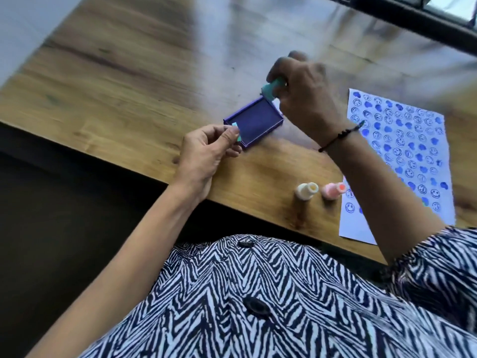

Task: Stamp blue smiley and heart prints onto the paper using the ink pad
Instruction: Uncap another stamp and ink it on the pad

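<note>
An open blue ink pad (258,121) lies on the wooden table (129,86). My right hand (307,96) grips a teal stamp (271,89), tilted, its face just above the pad's far edge. My left hand (204,153) pinches a small light-teal stamp (237,131) at the pad's near left corner. To the right lies the white paper (402,161), covered with several rows of blue smiley and heart prints; my right forearm hides part of it.
A cream stamp (305,191) and a pink stamp (333,191) lie on their sides near the table's front edge, left of the paper. A dark window frame (413,19) runs along the far right. My patterned shirt fills the bottom.
</note>
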{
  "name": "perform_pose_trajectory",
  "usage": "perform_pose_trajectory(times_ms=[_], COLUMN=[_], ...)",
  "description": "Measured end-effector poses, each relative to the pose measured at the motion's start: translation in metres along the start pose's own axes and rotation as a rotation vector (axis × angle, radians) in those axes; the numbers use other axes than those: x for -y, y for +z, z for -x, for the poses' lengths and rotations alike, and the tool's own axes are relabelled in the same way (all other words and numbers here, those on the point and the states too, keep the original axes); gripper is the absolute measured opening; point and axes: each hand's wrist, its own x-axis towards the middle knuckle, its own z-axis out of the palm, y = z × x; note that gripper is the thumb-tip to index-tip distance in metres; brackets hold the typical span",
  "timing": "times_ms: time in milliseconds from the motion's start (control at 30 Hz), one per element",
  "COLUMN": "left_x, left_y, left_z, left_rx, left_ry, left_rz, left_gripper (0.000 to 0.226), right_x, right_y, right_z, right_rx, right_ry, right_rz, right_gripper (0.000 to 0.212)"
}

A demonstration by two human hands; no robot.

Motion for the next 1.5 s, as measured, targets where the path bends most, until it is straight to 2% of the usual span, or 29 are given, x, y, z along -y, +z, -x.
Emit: perform_pose_trajectory(times_ms=[100,200,333,667,1000,1133,1233,1333,1400,1500], left_x=[0.001,0.002,0.003,0.004,0.006,0.005,0.002,-0.003,-0.003,-0.001], left_y=[0.002,0.002,-0.002,-0.007,0.002,0.009,0.021,0.036,0.051,0.086], left_z=[0.000,0.000,-0.003,-0.004,-0.008,-0.012,-0.013,-0.014,-0.010,-0.001], left_rx=[0.009,0.015,0.010,-0.022,0.052,0.051,0.103,0.194,0.337,0.670], left_ry=[0.008,0.009,0.030,0.017,0.020,0.055,0.074,0.082,0.081,0.119], left_rz=[-0.013,-0.009,-0.010,-0.006,-0.031,-0.051,-0.056,-0.073,-0.140,-0.365], left_gripper=[0.011,0.011,0.010,0.013,0.011,0.012,0.010,0.009,0.007,0.006], right_x=[-0.002,-0.004,-0.002,0.005,0.010,0.017,0.010,-0.009,-0.030,-0.059], right_y=[0.025,0.022,0.021,0.028,0.026,0.029,0.012,-0.016,-0.038,-0.064], right_z=[0.003,-0.004,-0.010,-0.003,0.009,0.014,0.015,0.038,0.069,0.127], right_rx=[0.200,0.238,0.207,0.202,0.174,0.226,0.176,-0.058,-0.171,-0.279], right_ry=[-0.096,-0.107,-0.138,-0.076,-0.046,-0.011,0.075,0.309,0.473,0.674], right_rz=[0.247,0.242,0.219,0.112,0.082,0.079,-0.043,-0.270,-0.372,-0.450], right_gripper=[0.020,0.019,0.021,0.021,0.015,0.015,0.018,0.016,0.017,0.017])
